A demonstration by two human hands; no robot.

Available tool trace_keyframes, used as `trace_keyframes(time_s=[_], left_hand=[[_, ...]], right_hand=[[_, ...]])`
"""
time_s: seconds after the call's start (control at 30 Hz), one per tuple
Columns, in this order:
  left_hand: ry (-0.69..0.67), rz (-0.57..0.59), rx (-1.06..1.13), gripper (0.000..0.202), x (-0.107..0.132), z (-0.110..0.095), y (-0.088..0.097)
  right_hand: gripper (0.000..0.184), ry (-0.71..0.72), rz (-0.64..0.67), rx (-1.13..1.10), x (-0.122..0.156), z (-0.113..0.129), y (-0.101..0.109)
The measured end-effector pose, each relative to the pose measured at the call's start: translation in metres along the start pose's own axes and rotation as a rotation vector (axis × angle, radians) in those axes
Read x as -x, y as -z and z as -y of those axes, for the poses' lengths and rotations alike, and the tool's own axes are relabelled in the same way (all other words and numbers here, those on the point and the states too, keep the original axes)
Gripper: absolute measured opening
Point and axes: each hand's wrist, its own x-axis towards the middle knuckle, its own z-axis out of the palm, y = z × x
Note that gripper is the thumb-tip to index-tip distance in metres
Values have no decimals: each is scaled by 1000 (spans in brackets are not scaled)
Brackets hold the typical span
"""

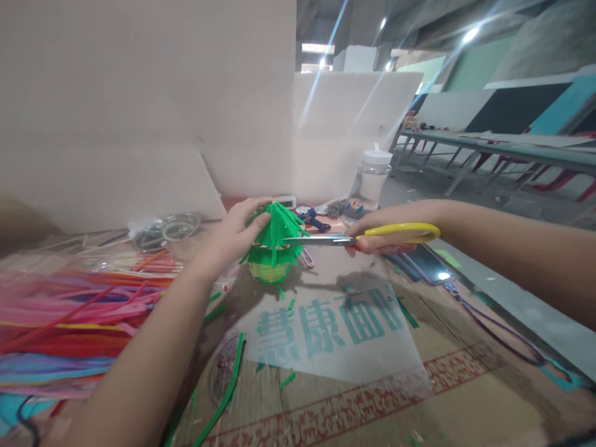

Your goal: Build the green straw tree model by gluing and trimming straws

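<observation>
A small craft piece (279,233) made of green pipe cleaners stands in the middle, with a cone-shaped, roof-like top and a rounded yellow-green base. My left hand (244,223) is closed around the left side of its top, with the thumb at the front. From the right, my right hand (372,236) grips a pair of scissors (321,241) with a yellow handle. Their blades point left, and the tips lie at the green strands near the lower edge of the cone. Short green cuttings (287,380) are scattered below the craft piece.
Bundles of coloured pipe cleaners (60,335) lie at the left. A long green pipe cleaner (226,397) rests at the front. Behind stand a clear jar with a white lid (376,164) and white boards (139,93). A phone (426,266) with a strap lies at the right.
</observation>
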Motion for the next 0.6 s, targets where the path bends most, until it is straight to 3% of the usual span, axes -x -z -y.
trace_keyframes(time_s=[0.23, 0.37, 0.5, 0.6], left_hand=[[-6, 59, 36, 44, 2, -1, 2], [-82, 101, -16, 43, 2, -6, 2], [-78, 96, -38, 43, 2, -9, 4], [-60, 85, -25, 43, 2, -8, 4]], right_hand=[[47, 125, -106, 200, -7, -4, 3], [42, 143, -134, 191, -12, -3, -1], [39, 130, -293, 133, -14, -2, -2], [42, 116, -302, 125, -16, -3, -2]])
